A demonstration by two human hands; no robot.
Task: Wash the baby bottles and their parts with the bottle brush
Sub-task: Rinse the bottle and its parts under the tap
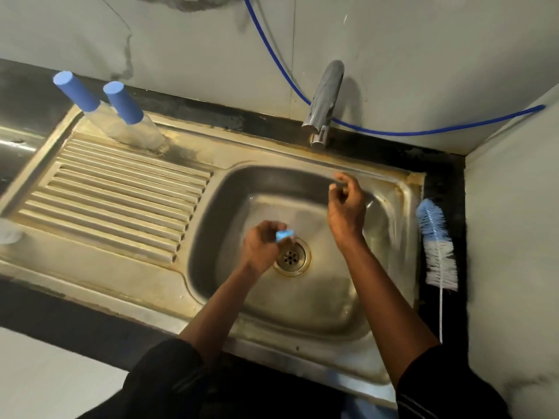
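Over the sink drain, a small light-blue bottle part sits in the left hand; it is blurred and its shape is not clear. At the back left of the drainboard two clear baby bottles stand close together, each with a tall blue cap: left bottle, right bottle. Bottle brush, blue and white bristles on a thin white handle, lies along the sink's right rim, well apart from both hands. Chrome tap behind the basin, blue hose along the wall behind it. Clear object at the left frame edge, cut off. Left fingers curled round the blue part, only its end showing past them. Right hand up near the basin's far rim, fingers loosely curled, thumb and forefinger close; possibly pinching something small, but motion blur, cannot tell
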